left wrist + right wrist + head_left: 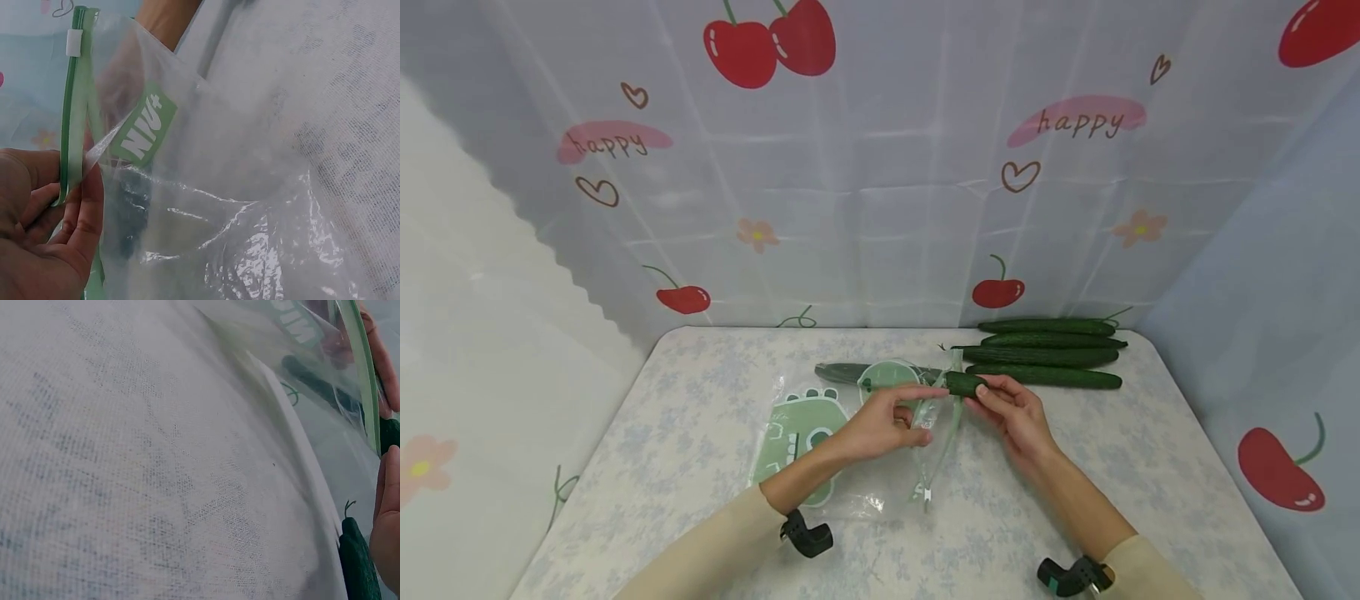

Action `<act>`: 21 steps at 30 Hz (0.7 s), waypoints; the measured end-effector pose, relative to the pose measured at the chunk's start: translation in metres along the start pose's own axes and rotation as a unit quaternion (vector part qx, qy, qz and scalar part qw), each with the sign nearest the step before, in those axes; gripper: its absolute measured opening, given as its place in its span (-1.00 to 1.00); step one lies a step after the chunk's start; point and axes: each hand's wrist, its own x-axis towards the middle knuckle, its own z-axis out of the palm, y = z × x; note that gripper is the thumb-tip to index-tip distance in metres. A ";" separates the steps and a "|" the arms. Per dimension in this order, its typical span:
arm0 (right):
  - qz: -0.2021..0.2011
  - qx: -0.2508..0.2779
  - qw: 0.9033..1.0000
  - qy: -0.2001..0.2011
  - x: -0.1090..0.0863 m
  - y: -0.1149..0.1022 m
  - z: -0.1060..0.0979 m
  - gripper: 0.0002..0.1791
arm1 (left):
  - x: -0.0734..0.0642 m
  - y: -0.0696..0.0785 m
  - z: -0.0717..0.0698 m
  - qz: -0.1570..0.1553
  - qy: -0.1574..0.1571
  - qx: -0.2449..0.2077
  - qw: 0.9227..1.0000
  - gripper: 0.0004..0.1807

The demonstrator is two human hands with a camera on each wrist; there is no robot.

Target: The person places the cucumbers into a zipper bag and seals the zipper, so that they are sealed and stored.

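Observation:
A clear zip bag with a green dinosaur-like print lies over the table, its green-edged mouth facing right. One long cucumber is mostly inside it, visible through the plastic; its right end sticks out of the mouth. My right hand grips that end between thumb and fingers. At the mouth, my left hand holds the bag's edge, with the green zip strip passing between thumb and fingers in the left wrist view. A white slider sits at the strip's near end.
Several more cucumbers lie side by side at the table's back right, just beyond my right hand. A pale patterned cloth covers the table. Behind it hangs a curtain printed with cherries and hearts.

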 end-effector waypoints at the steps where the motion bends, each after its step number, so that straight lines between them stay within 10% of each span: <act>1: -0.004 0.001 1.000 -0.002 0.000 0.000 0.000 -0.81 | 0.001 0.002 0.001 0.003 -0.001 0.005 1.000 -0.30; 7: -0.056 -0.052 0.997 -0.009 -0.001 -0.002 0.001 -0.75 | 0.003 0.008 0.002 -0.002 -0.005 0.015 1.000 -0.32; 13: -0.131 -0.181 0.972 -0.072 -0.002 0.000 -0.016 -0.59 | 0.005 0.005 0.007 -0.024 -0.026 0.007 0.999 -0.33; 21: -0.052 -0.304 0.940 -0.146 0.005 0.010 -0.032 -0.59 | 0.008 -0.016 0.018 -0.060 -0.035 0.008 0.998 -0.30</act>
